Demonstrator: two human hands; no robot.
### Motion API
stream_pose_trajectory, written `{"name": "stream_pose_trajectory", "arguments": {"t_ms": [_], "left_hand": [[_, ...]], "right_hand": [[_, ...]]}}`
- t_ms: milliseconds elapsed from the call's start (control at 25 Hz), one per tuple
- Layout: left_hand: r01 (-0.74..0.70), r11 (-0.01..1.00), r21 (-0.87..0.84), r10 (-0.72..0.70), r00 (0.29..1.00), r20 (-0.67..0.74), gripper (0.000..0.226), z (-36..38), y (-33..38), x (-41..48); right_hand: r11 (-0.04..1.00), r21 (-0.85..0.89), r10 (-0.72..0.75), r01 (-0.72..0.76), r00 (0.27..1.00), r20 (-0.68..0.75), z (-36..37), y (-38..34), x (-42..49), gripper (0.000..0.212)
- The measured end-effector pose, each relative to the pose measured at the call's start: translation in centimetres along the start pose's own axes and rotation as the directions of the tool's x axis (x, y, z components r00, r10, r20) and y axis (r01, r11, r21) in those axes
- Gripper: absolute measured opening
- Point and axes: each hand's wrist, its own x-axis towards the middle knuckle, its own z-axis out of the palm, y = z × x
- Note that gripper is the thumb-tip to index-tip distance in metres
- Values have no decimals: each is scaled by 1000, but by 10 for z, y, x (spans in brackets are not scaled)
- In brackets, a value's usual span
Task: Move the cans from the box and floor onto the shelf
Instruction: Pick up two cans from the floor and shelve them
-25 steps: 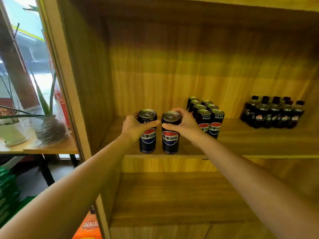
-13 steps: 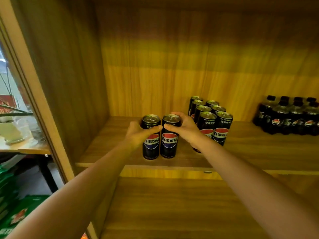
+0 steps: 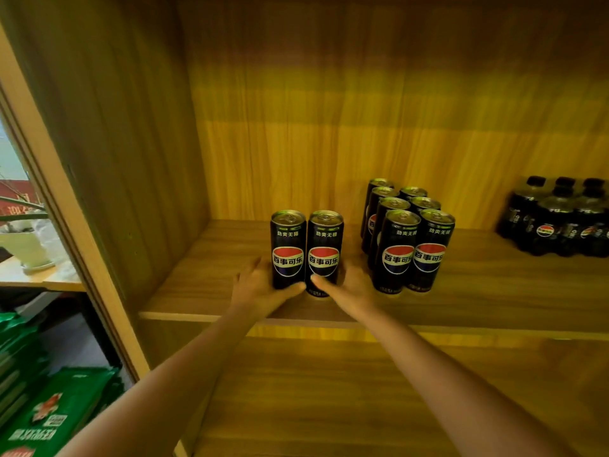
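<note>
Two black Pepsi cans stand upright side by side on the wooden shelf (image 3: 197, 288), near its front edge. My left hand (image 3: 258, 290) wraps the base of the left can (image 3: 288, 245), thumb across its front. My right hand (image 3: 351, 290) holds the base of the right can (image 3: 324, 249) the same way. Both cans rest on the board and touch each other. A block of several identical cans (image 3: 407, 239) stands just to the right, a small gap away.
A pack of dark cola bottles (image 3: 560, 219) sits at the shelf's far right. The cabinet's side wall (image 3: 131, 159) rises on the left. A lower shelf (image 3: 329, 397) lies beneath. Green cartons (image 3: 56, 413) are on the floor at left, near a white pot (image 3: 23, 249).
Both cans went from held above the front edge to standing on the shelf board. My hands slid from the cans' tops down to their bases. The view moved closer.
</note>
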Motion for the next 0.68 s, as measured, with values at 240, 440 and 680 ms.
{"name": "stream_pose_trajectory", "arguments": {"t_ms": [240, 440, 680], "left_hand": [[10, 942, 335, 36, 991, -131, 84, 22, -14, 9], [81, 918, 389, -30, 990, -136, 88, 32, -15, 43], [118, 886, 448, -85, 992, -94, 92, 37, -18, 73]], "right_hand": [[899, -437, -42, -33, 986, -161, 25, 27, 16, 56], [796, -594, -44, -116, 968, -248, 25, 28, 46, 58], [754, -640, -41, -148, 962, -271, 27, 29, 65, 61]]}}
